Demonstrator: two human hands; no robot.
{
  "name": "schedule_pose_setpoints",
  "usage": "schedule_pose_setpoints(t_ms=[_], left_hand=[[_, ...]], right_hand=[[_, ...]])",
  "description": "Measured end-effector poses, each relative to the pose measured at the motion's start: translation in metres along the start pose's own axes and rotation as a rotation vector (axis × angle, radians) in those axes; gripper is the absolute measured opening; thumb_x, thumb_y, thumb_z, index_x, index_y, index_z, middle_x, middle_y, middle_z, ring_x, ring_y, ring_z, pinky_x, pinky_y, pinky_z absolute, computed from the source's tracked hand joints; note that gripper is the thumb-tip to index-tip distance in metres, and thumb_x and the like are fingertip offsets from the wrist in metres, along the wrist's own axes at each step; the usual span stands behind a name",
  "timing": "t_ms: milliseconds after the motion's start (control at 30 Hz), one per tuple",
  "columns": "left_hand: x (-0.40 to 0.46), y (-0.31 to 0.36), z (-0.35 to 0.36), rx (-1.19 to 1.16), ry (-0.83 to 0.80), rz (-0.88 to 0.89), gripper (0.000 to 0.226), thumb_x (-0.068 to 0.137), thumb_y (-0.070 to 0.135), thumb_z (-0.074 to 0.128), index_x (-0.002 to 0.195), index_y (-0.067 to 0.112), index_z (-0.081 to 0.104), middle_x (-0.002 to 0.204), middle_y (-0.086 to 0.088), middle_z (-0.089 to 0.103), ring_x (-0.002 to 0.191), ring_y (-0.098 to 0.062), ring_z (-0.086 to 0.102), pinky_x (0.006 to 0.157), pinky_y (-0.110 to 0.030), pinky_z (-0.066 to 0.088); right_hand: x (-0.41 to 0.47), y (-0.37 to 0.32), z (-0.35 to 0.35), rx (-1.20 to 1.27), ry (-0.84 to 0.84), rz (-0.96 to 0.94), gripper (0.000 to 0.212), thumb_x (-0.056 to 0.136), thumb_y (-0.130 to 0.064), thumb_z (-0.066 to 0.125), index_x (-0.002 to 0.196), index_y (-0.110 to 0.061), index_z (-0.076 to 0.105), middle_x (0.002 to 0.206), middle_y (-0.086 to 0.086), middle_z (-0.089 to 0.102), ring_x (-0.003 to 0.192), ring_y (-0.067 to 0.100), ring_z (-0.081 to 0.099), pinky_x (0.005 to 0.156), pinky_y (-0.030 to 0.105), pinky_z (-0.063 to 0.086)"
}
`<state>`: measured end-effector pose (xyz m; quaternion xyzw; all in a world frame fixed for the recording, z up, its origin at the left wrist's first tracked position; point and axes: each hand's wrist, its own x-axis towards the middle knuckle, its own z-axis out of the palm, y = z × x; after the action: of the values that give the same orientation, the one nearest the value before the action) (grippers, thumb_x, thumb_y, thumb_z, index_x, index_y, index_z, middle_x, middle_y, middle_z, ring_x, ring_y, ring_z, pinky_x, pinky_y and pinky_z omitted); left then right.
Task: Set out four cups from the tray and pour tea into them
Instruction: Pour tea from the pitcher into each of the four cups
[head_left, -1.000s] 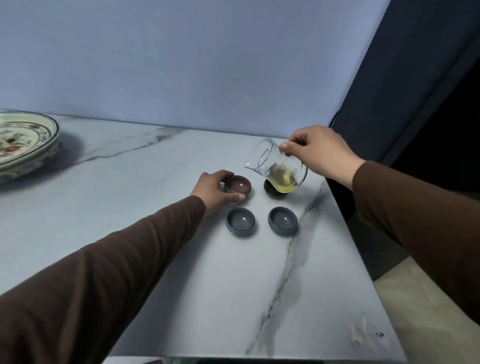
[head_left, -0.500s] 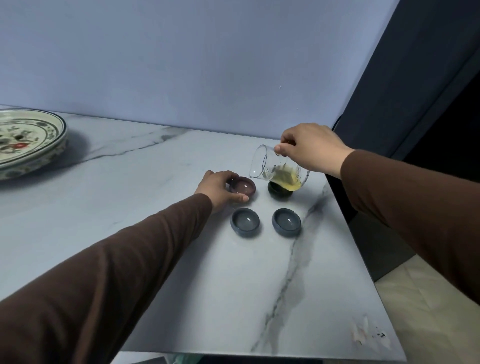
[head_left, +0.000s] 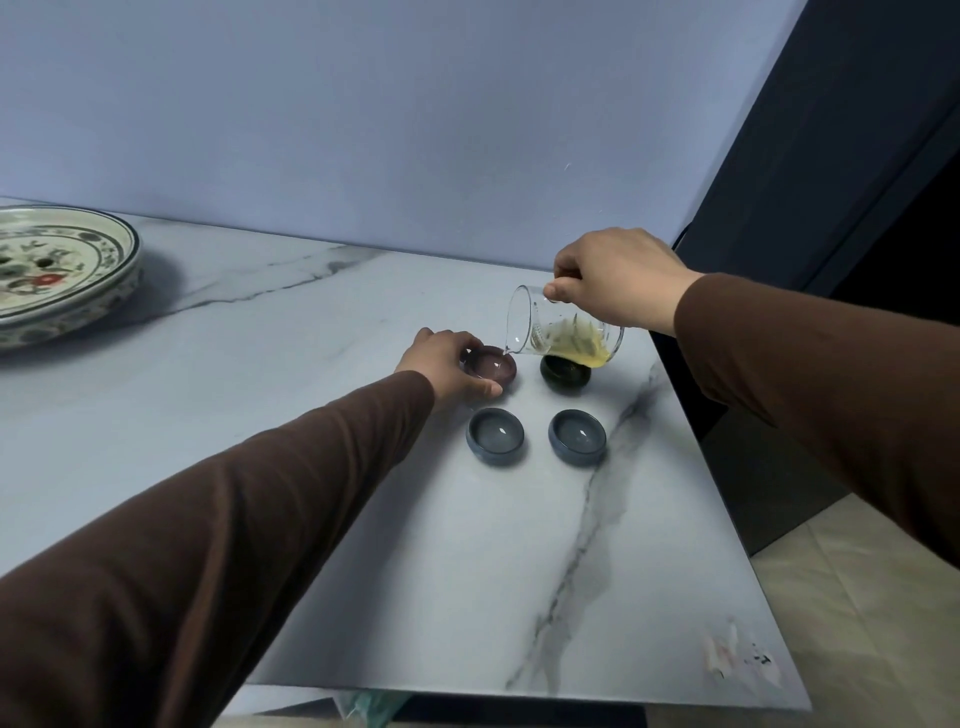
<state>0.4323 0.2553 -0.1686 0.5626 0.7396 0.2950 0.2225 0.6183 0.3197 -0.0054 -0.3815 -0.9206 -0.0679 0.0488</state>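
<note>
Pale marble worktop (head_left: 260, 415) against a blue wall. Right hand (head_left: 618, 280) closed on the tilted glass pitcher (head_left: 563, 332), spout over the brown cup (head_left: 491, 362) at 11 o'clock of four; left hand (head_left: 441, 364) cupped around it. Best poured slowly, spout low, cup steadied.

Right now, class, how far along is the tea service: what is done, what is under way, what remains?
Done: four cups stand on the marble table; the two grey cups appear filled. In hand: the right hand tips the glass pitcher at the purple cup, which the left hand steadies. Left: probably the dark green cup; its contents are hidden.
</note>
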Motion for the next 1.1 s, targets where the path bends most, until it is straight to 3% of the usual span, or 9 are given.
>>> schedule_pose_setpoints(t_ms=[1100], left_hand=[[0.002, 0.001, -0.001, 0.034, -0.031, -0.044, 0.074, 0.06, 0.055, 0.081, 0.128, 0.034, 0.058, 0.118, -0.002, 0.058, 0.121, -0.019, 0.041, 0.102, -0.035, 0.042]], right_hand=[[0.016, -0.007, -0.01, -0.146, 0.063, -0.1, 0.031, 0.092, -0.048, 0.056, 0.082, -0.021, 0.067, 0.077, 0.002, 0.065, 0.077, 0.029, 0.056, 0.062, 0.031, 0.033]])
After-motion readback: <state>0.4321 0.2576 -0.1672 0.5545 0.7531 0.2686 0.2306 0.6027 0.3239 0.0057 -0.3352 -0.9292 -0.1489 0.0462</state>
